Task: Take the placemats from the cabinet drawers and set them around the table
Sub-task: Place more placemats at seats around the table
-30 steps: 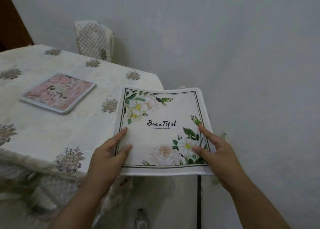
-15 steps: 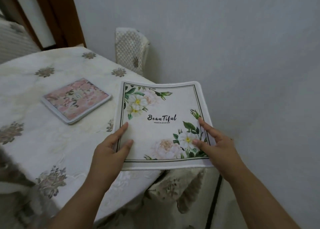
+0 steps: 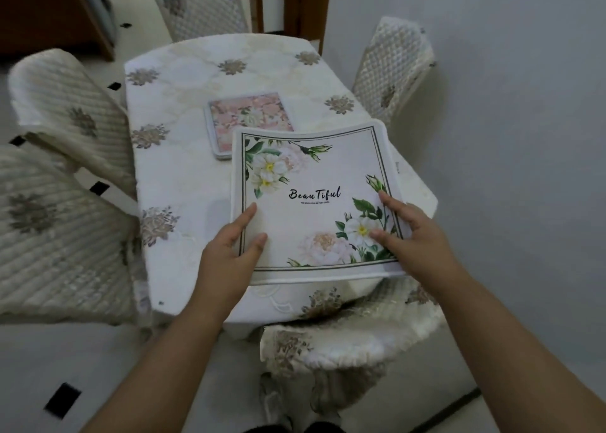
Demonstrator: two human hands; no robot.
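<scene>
At the table (image 3: 196, 111) — two placemats (image 3: 311, 209).

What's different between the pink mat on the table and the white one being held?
The pink placemat is covered all over in blossoms; the white placemat is mostly plain, with flowers at two corners, a dark border line and the word Beautiful. The pink placemat lies flat on the table, untouched; the white placemat is gripped by the left hand and right hand, its far edge bowed. Both are round-cornered and floral.
</scene>
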